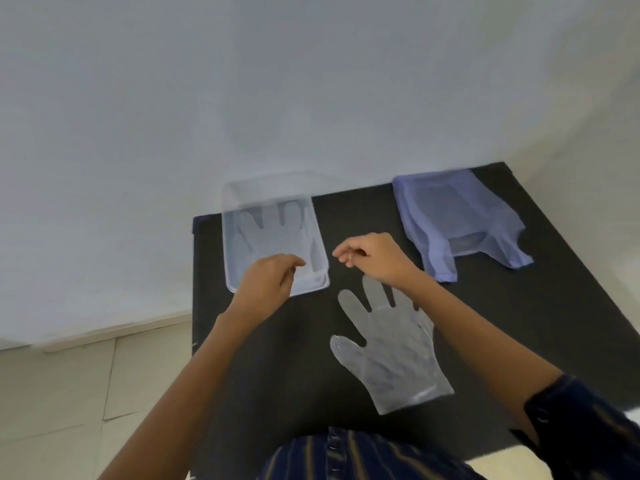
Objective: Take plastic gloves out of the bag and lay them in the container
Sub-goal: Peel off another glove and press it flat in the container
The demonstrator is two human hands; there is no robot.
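Note:
A clear plastic container (231, 216) stands at the far left of a black table (519, 323). One plastic glove (273, 233) lies flat inside it, fingers pointing away. A second clear glove (388, 355) lies flat on the table in front of me. The pale blue plastic bag (460, 223) rests at the far right. My left hand (268, 282) hovers over the container's near edge, fingers loosely curled, holding nothing. My right hand (370, 256) hangs just right of the container, above the second glove's fingertips, fingers curled and empty.
A white wall rises behind the table. Pale floor tiles (69, 393) show to the left, past the table's left edge. My dark striped shirt (363, 455) fills the bottom of the view.

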